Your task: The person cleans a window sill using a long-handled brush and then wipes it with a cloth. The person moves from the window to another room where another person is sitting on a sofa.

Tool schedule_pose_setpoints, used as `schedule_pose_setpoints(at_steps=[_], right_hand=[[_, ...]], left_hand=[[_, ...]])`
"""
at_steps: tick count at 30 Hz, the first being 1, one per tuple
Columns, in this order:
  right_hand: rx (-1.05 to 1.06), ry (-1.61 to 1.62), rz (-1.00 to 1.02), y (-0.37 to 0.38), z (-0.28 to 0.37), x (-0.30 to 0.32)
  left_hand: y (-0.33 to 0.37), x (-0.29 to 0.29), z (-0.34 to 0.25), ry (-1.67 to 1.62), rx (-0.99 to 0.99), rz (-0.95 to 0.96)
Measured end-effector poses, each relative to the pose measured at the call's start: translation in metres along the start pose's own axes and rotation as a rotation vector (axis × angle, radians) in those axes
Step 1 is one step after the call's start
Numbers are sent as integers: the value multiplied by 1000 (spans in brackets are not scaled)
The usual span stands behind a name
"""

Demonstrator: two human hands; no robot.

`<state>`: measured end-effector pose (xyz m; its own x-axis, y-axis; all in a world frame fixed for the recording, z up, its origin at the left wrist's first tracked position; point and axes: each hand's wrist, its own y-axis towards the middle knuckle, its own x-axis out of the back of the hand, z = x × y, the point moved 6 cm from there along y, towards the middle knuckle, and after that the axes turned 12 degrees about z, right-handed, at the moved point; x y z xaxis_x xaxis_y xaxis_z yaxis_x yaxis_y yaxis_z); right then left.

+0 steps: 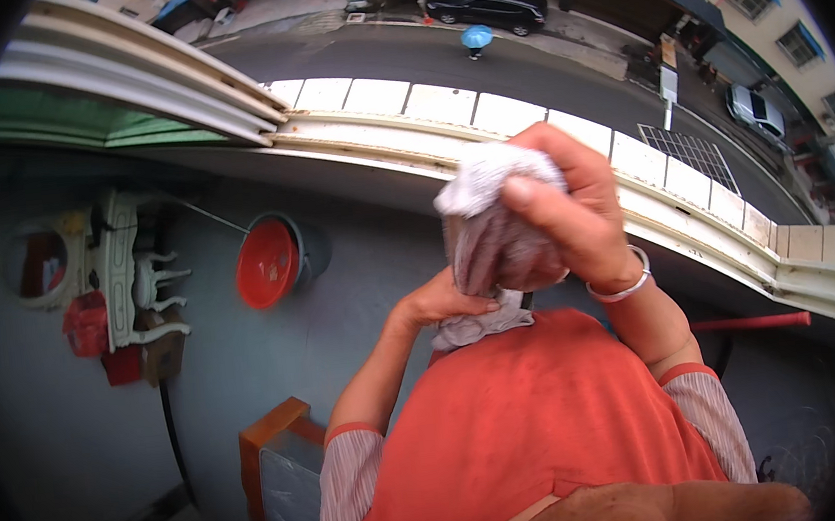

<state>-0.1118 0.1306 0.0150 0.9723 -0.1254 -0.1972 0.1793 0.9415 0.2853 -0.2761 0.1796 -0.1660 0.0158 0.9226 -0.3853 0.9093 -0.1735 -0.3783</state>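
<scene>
A whitish cloth [491, 171] is bunched up in front of my chest, at the height of the window sill. My right hand [573, 207] is closed around its upper part, thumb pressed on the fabric, with a pale bangle [631, 285] on the wrist. Below, my left hand [449, 300] is closed on the lower end, where a pale fold [484, 324] of cloth sticks out against my orange top [552, 408]. Between the hands the darker, creased stretch is blurred and partly hidden.
A window sill with metal tracks [365, 137] crosses ahead, above a street [367, 49] with a black car [485, 5] and a blue umbrella [477, 37]. At left stand a red basin [267, 263] on a bucket [311, 251] and a white carved furniture piece [120, 274]. A red pole [755, 322] lies right.
</scene>
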Motion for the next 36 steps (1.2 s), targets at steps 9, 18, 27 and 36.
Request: schedule_pose_setpoints(at_steps=[9, 18, 27, 36], right_hand=[[-77, -449, -440, -92, -20, 89], [-274, -1165, -447, -9, -84, 20], [-85, -1434, -311, 41, -105, 5], [84, -1484, 228, 35, -106, -17]], left_hand=[[-94, 104, -89, 165, -349, -351], [-123, 212, -160, 1397, -126, -1309], [-123, 236, -109, 943, -569, -1632], [-120, 214, -97, 1315, -398, -1399]])
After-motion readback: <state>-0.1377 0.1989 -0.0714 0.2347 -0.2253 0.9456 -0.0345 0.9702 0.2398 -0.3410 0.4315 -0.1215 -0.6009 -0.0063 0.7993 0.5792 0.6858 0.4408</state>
